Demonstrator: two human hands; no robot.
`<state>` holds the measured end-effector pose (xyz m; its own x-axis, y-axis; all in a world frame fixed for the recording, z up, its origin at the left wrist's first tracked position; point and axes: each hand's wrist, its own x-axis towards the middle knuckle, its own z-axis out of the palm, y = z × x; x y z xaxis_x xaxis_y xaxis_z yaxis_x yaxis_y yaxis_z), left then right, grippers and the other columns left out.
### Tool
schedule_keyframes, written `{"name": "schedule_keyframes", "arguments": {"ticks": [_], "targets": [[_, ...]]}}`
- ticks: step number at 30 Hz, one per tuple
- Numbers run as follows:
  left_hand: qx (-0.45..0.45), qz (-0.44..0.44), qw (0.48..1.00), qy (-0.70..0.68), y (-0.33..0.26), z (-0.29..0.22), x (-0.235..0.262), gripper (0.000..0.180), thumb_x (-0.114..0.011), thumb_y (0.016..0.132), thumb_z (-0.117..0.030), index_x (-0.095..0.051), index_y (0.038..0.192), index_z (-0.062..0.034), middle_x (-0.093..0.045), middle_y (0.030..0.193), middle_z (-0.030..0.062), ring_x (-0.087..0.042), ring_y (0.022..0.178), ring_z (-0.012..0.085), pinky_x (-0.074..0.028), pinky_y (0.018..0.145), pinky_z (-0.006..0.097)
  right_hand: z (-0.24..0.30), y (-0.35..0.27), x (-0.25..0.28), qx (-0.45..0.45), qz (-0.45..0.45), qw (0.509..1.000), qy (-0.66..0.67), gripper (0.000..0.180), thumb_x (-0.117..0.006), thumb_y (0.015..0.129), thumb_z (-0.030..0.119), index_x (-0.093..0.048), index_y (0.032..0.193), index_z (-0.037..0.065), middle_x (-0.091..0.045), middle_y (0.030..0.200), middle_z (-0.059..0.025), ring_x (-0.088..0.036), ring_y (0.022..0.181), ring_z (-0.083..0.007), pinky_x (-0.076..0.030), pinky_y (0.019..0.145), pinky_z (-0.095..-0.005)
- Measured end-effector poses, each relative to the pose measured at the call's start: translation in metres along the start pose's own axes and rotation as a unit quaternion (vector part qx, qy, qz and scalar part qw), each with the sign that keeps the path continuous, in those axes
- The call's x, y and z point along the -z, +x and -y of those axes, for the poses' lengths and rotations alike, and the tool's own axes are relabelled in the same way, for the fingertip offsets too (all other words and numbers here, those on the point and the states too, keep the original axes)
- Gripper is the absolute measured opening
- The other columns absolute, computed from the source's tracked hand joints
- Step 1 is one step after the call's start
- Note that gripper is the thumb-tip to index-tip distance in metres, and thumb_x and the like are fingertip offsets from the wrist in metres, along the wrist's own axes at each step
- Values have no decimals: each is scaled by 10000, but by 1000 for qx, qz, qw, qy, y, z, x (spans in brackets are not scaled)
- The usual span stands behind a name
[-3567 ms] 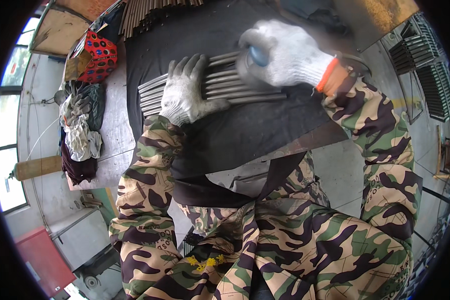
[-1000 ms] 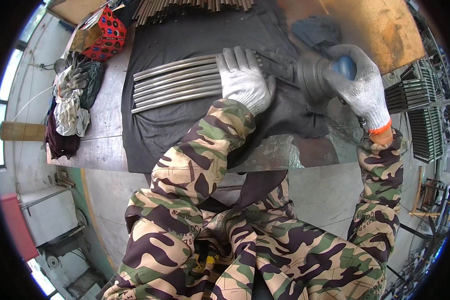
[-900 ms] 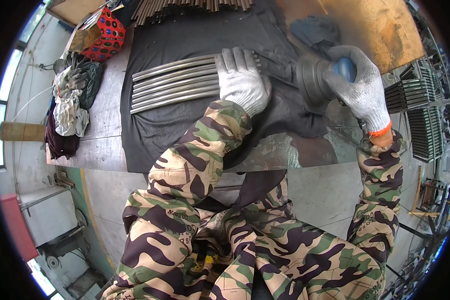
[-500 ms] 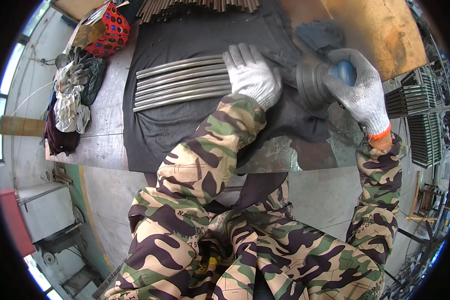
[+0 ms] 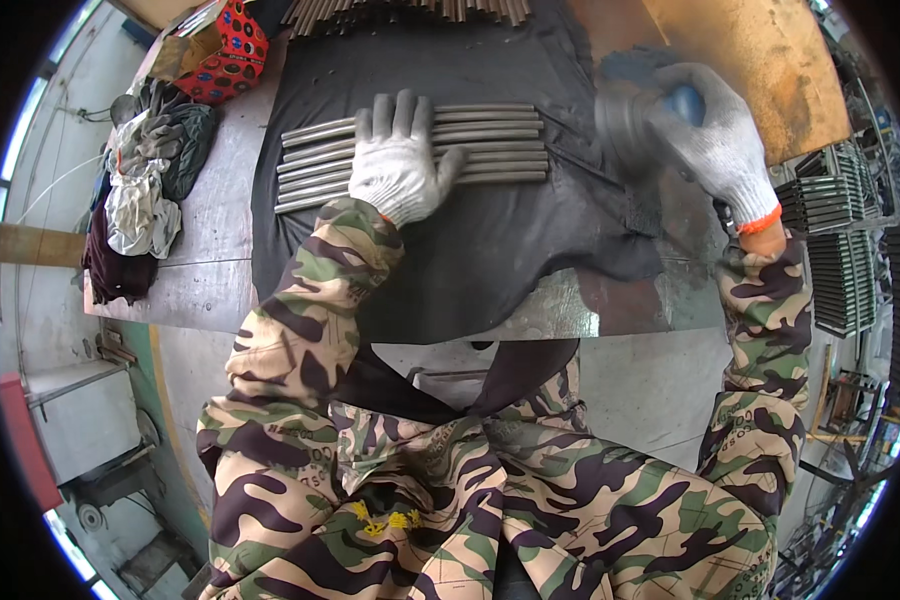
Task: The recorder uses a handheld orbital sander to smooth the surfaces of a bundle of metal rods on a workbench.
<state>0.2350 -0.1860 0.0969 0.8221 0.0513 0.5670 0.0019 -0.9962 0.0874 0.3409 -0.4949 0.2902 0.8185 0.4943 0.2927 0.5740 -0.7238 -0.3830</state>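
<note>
A row of several grey metal rods [image 5: 500, 145] lies side by side on a black cloth [image 5: 440, 265] over the table. My left hand [image 5: 400, 165], in a white and grey work glove, rests flat across the rods left of their middle, fingers spread. To the right of the rods, my gloved right hand [image 5: 715, 125] is wrapped round the blue top [image 5: 683, 104] of a round grey tool [image 5: 622, 128]. The tool is smeared by motion, so its exact kind cannot be made out. Its underside is hidden.
Many darker rods [image 5: 410, 12] are bundled at the far edge. A red patterned box [image 5: 232, 60] and piled gloves and rags [image 5: 145, 215] sit at left. A brown board [image 5: 760, 70] lies at far right, beside racks of stacked metal parts [image 5: 840, 270]. A dark rag [image 5: 638, 62] is behind the tool.
My left hand has slid left from the rods' right ends, which now show. My right hand has shifted slightly away from me with the tool, which has become blurred.
</note>
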Motion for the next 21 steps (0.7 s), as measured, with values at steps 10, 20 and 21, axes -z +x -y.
{"name": "schedule_keyframes", "arguments": {"ticks": [10, 20, 21], "targets": [[16, 62, 997, -37, 25, 11, 5, 530, -595, 995, -368, -601, 1353, 23, -608, 1327, 201, -537, 1264, 391, -401, 1104, 540, 58, 41, -60, 4, 120, 985, -120, 558, -804, 834, 424, -720, 1283, 104, -755, 1208, -163, -729, 1128, -356, -565, 1001, -422], [42, 76, 995, -47, 24, 5, 8, 558, -578, 1002, -335, -578, 1431, 21, -590, 1439, 210, -507, 1383, 413, -353, 1207, 582, 65, 56, -92, 28, 157, 973, -165, 511, -714, 845, 365, -715, 1311, 154, -700, 1350, -163, -661, 1298, -373, -533, 1119, -465], [37, 84, 994, -54, 24, 7, 10, 556, -589, 993, -335, -582, 1419, 23, -593, 1420, 207, -514, 1367, 409, -363, 1193, 575, 65, 55, -96, 31, 159, 973, -165, 511, -714, 845, 365, -715, 1311, 154, -700, 1350, -163, -661, 1298, -373, -533, 1119, -465]]}}
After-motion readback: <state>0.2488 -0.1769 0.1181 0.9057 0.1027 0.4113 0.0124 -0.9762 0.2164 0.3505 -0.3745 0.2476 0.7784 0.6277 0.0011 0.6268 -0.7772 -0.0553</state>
